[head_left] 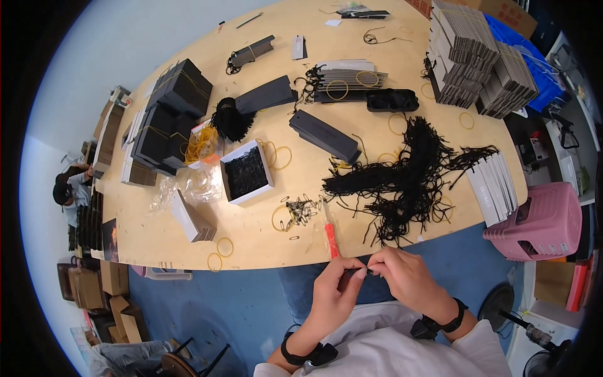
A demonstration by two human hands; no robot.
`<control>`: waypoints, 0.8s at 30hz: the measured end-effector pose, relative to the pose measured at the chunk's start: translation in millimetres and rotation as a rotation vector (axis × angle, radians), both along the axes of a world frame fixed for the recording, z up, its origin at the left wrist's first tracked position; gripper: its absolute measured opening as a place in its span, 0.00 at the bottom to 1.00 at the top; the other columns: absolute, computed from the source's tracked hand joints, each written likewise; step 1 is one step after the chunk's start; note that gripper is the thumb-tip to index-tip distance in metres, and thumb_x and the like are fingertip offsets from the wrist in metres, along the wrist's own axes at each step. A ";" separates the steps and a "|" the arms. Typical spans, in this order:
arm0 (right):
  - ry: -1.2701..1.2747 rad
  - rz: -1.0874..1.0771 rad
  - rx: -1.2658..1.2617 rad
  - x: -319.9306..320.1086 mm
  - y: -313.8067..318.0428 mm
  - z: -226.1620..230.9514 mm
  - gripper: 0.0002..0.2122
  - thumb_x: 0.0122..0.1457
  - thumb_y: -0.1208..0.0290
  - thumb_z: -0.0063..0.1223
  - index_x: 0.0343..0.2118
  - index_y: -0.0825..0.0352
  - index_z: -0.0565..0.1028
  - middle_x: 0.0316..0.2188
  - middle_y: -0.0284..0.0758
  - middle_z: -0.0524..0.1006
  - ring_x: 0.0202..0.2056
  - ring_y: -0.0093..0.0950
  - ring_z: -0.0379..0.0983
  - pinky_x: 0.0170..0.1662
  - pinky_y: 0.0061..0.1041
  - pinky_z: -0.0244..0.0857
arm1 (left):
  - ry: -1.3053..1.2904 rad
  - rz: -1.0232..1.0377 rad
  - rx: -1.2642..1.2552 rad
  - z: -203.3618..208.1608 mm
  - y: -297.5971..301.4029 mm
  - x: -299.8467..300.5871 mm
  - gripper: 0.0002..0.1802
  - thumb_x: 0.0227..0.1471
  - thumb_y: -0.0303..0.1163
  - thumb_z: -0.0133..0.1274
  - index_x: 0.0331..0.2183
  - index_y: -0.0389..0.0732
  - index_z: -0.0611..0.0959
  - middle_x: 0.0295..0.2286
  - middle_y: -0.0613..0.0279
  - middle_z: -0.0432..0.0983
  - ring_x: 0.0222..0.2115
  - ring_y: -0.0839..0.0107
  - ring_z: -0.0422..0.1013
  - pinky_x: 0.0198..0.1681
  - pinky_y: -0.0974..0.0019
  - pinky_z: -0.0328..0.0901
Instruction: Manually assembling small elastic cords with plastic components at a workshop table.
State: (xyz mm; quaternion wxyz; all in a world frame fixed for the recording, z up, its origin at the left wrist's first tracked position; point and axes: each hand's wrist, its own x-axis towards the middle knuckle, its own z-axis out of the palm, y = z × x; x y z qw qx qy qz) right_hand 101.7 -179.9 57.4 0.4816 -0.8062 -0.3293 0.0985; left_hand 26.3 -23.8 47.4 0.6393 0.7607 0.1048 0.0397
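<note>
Left hand: the left hand is in front of the counter's near edge, thumb and forefinger closed in a pinch on a small dark piece, mostly hidden by the fingers, its kind unclear.
Right hand: the right hand meets the left at the fingertips, its thumb and forefinger likewise closed on the small dark piece, the other fingers curled.
Wrists: each bears a black strap with a dark block.
Near edge of counter: a tool with a red handle lies just beyond the left hand on the pale wooden counter.
Centre: a scatter of small metal clips, partly within a yellow rubber band; to its left, a white box filled with small black pieces.
Right of centre: a large tangled heap of black cords; beside it, a fanned row of pale cards.
Behind: a dark grey stack of cards, set obliquely, and a black case.
Left side: banded black stacks beside a box of yellow rubber bands.
Far right: tall grey bundles; below the counter, a pink stool.
Far left: another person, near dark stacks.
</note>
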 end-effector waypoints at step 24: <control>-0.555 0.018 0.027 0.9 -6.0 -0.1 0.15 0.41 0.83 0.59 0.35 0.72 0.75 0.29 0.35 0.78 0.21 0.27 0.73 0.21 0.23 0.65 | 0.274 0.090 -0.880 7.6 -1.3 0.7 0.03 0.55 0.23 0.55 0.34 0.35 0.79 0.24 0.73 0.71 0.20 0.90 0.56 0.21 0.81 0.49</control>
